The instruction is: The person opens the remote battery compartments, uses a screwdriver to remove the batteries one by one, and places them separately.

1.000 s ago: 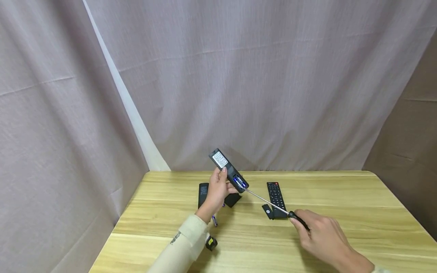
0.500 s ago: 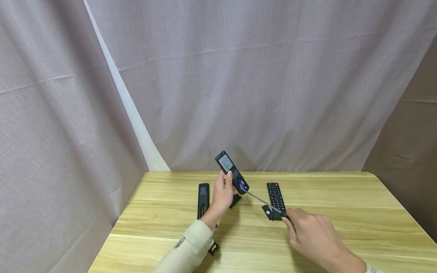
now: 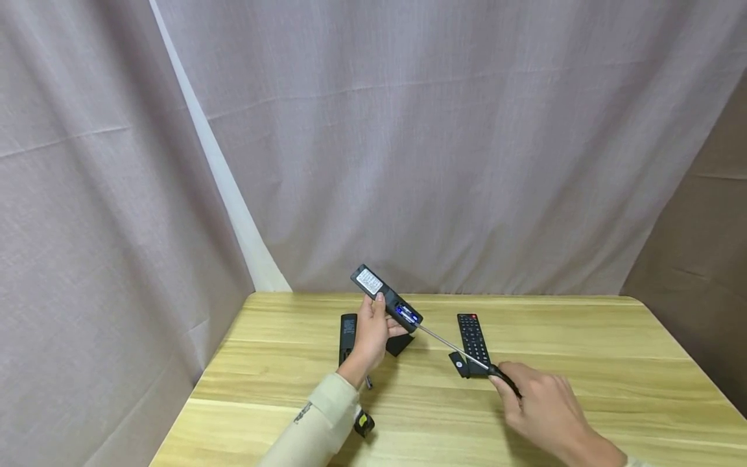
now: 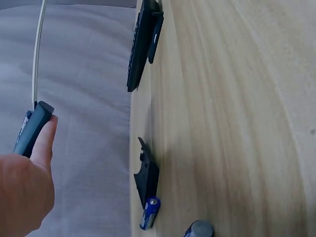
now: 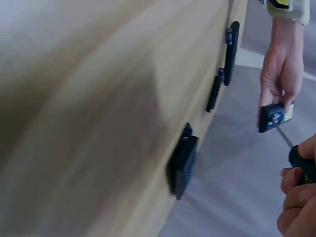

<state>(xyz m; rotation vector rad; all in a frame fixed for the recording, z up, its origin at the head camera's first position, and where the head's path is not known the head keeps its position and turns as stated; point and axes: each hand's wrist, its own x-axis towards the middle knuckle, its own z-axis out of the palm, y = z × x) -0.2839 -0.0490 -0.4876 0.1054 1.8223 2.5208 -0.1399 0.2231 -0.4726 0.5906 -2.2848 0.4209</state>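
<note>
My left hand [image 3: 371, 332] holds a black remote control [image 3: 390, 301] above the table, its labelled back facing up. The thumb lies on the back, fingers beneath. Its battery compartment is uncovered, with blue batteries [image 3: 407, 314] inside. My right hand [image 3: 545, 403] grips the black handle of a screwdriver [image 3: 454, 347]. Its long metal shaft reaches left, the tip right at the compartment's lower end. In the right wrist view, fingers curl round the screwdriver handle [image 5: 302, 165], and the shaft meets the remote's battery end.
Behind my left wrist lies a second remote [image 3: 348, 331], back up. A black battery cover [image 3: 399, 345] and a loose blue battery [image 4: 150, 213] lie close together. Farther right, a third remote [image 3: 471, 336] lies buttons up beside a small cover [image 3: 458, 364]. Curtains [image 3: 438, 162] stand behind the table.
The held remote first shifted right, then came back left and now lies at a flatter slant. My right hand moved slightly left and back, the screwdriver tip staying at the battery compartment.
</note>
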